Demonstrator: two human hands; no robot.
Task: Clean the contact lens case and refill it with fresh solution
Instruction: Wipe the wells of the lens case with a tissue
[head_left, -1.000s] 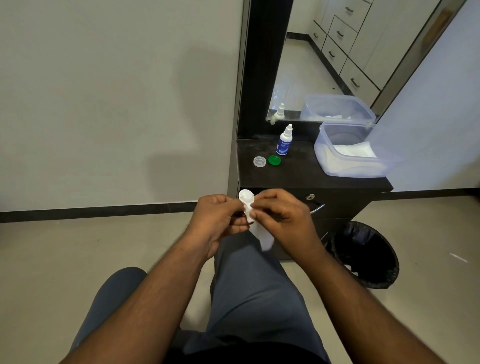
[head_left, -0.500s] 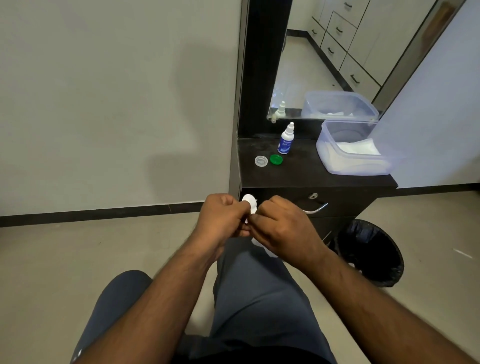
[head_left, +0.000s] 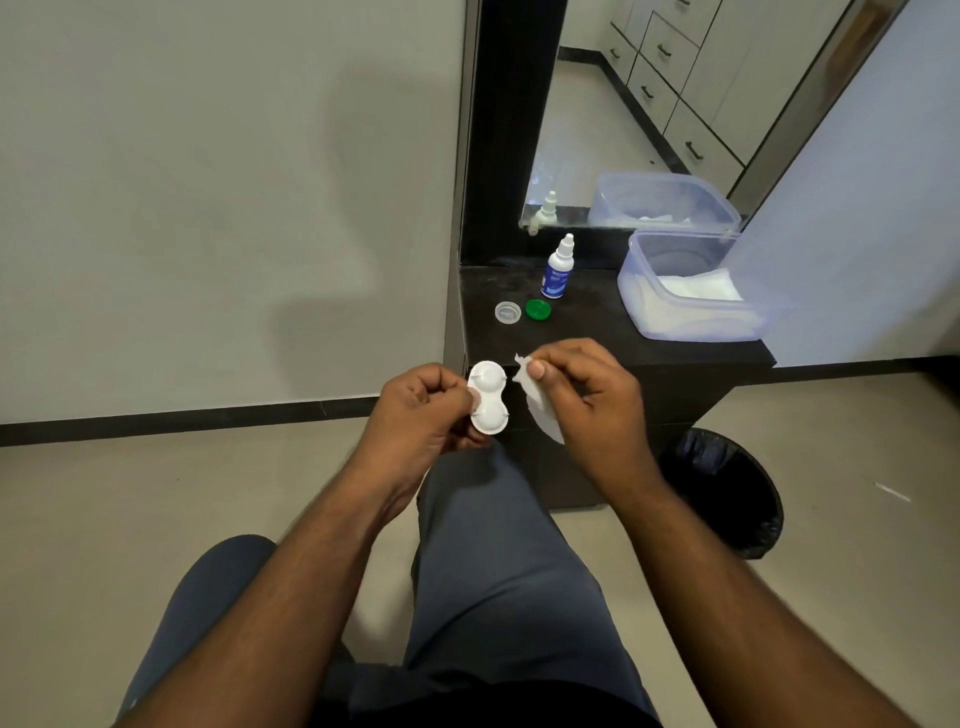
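My left hand (head_left: 421, 410) grips the white two-well contact lens case (head_left: 487, 397) by its left edge, with the case held upright above my lap. A small gap to its right, my right hand (head_left: 587, 400) pinches a white tissue (head_left: 540, 408) between thumb and fingers. On the black cabinet top (head_left: 597, 338) lie a clear cap (head_left: 507, 312) and a green cap (head_left: 537, 309). The solution bottle (head_left: 558, 270), white with a blue label, stands behind them.
A clear plastic box (head_left: 691, 291) holding white tissues sits at the right of the cabinet top. A mirror (head_left: 623, 104) rises behind it. A black-lined waste bin (head_left: 727, 488) stands on the floor at the right. My grey-trousered legs are below.
My hands were pressed together with the tissue on the case. They have separated: the right hand drew the tissue away to the right, and the case's two wells now show.
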